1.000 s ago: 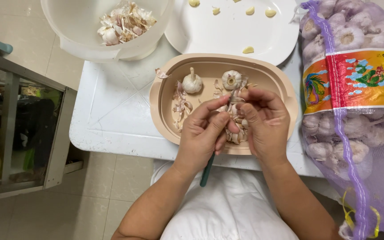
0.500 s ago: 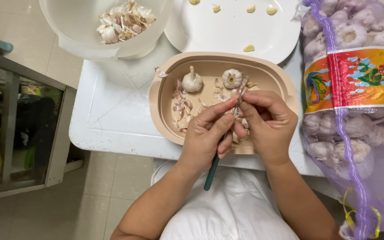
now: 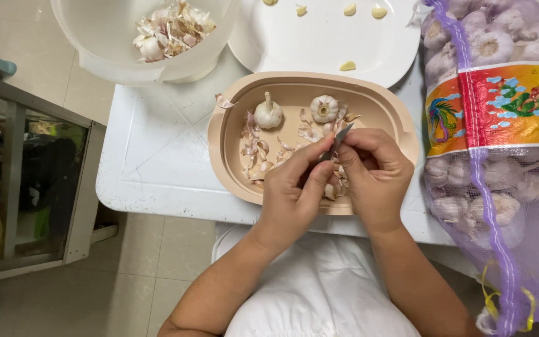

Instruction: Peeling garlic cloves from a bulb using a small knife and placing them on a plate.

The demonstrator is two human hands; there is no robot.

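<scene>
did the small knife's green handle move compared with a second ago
Yes. The green handle that stuck out below the left hand, past the near rim of the tan oval plastic tray, is now hidden; only the small knife's grey blade shows.

Far left: a white plastic bowl [image 3: 126, 59] holding papery garlic skins [image 3: 173, 25]. Far centre: a white plate [image 3: 319, 43] carrying a few peeled cloves [image 3: 347, 65]. Right: a purple mesh sack [image 3: 500, 175] packed with garlic bulbs. Left, beside the white table [image 3: 157, 156]: a glass-fronted cabinet [image 3: 26, 181].
</scene>
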